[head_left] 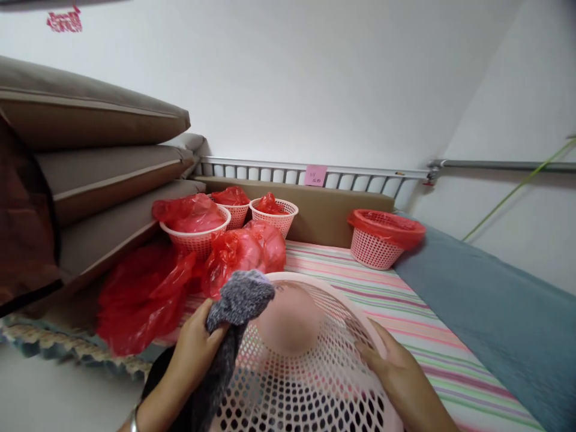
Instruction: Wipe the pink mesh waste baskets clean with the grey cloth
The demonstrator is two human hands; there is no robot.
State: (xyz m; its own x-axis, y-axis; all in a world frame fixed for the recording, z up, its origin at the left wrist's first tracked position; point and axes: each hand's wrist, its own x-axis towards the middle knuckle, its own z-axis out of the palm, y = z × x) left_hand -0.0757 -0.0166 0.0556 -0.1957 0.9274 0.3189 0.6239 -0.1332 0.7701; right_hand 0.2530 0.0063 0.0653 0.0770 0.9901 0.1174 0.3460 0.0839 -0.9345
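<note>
A pale pink plastic basket (288,318) with a perforated wall is tilted in front of me, its solid round base in view. My right hand (389,360) grips the basket at its right side, with the thumb over the perforated wall. In my left hand (198,336) is a grey cloth (243,300), bunched at the top and hanging down at the basket's left side. Whether the cloth touches the basket there I cannot tell. Just beyond it lie crumpled red plastic bags (245,249).
Several pink baskets with red bags stand at the back, one basket (375,246) at the right. Grey-brown cushions (103,174) are stacked at left. A radiator (270,171) runs along the wall behind a brown board (324,213). Striped cloth (432,312) covers the surface.
</note>
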